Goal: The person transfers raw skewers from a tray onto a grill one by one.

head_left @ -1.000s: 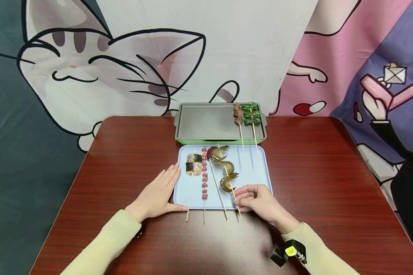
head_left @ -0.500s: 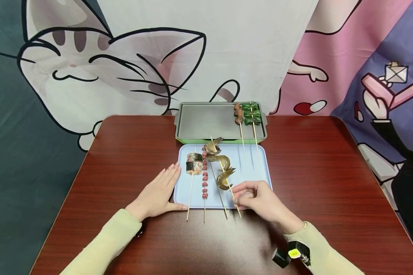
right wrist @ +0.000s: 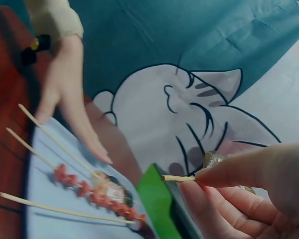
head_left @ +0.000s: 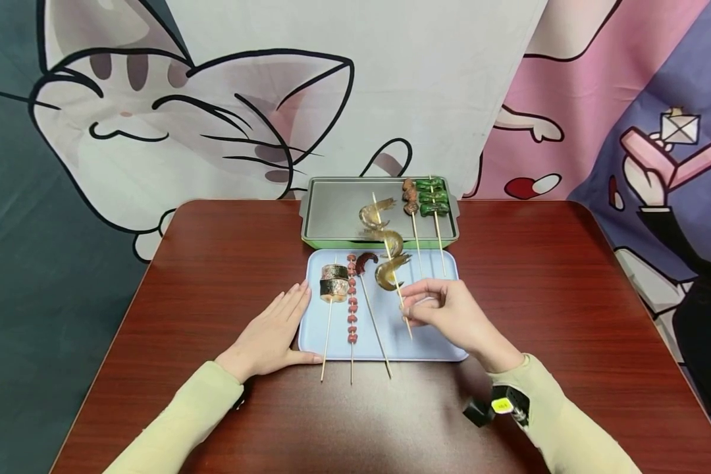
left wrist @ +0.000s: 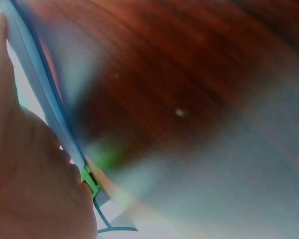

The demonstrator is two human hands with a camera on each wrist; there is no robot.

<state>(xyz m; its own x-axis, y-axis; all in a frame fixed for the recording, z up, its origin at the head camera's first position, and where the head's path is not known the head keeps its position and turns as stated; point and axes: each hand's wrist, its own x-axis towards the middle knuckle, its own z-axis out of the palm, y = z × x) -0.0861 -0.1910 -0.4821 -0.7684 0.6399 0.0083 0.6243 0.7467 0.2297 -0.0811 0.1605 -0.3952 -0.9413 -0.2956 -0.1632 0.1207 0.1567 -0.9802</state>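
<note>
shrimp skewer [head_left: 394, 245] hangs over blue tray [head_left: 313, 329] and grey pan [head_left: 338, 210], right hand [head_left: 450, 313] pinching its near end, left hand [head_left: 275, 329] straight-fingered at the tray's left edge. gripped that far back, imo it could twist and clip the meat skewer [head_left: 411, 197].

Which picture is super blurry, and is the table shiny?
Left wrist: blurriest, the table smeared, with pale haze at lower right; head: crisper, with a soft shine on the table in front of the tray and a dark shadow below the right hand; right wrist: only a bit soft.
</note>
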